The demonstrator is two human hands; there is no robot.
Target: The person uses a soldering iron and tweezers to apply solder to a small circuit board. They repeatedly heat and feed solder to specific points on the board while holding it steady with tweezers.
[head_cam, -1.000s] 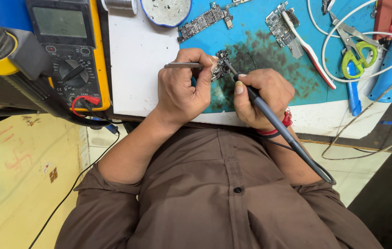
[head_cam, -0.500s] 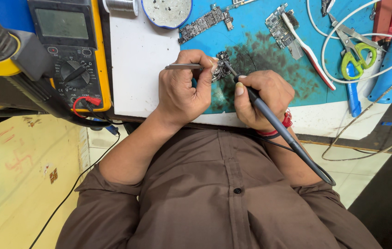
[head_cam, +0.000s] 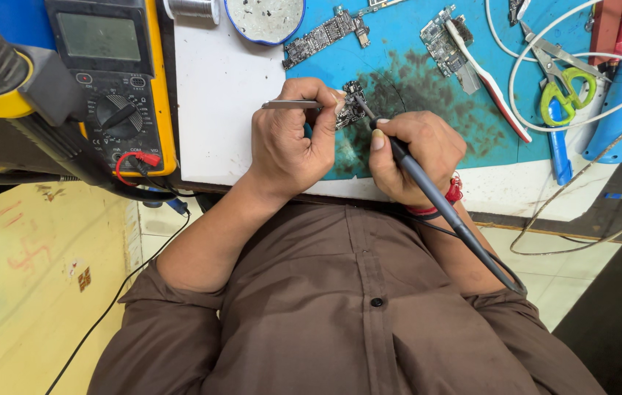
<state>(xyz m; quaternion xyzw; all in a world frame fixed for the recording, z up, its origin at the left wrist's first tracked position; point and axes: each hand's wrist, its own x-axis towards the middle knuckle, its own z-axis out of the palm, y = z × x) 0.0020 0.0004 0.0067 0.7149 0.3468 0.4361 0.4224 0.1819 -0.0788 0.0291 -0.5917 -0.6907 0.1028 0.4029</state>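
Near the upper middle of the frame, the left hand (head_cam: 289, 143) grips metal tweezers (head_cam: 290, 104) on a small circuit board (head_cam: 351, 106) (it lies on the blue mat (head_cam: 413, 88) of the bench (head_cam: 223, 95)). The right hand (head_cam: 417, 153) grasps a soldering iron (head_cam: 428, 186), tip touching the board.

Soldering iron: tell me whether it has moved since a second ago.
No. The soldering iron keeps its place against the blue mat, tip on the small circuit board, right hand gripping it.
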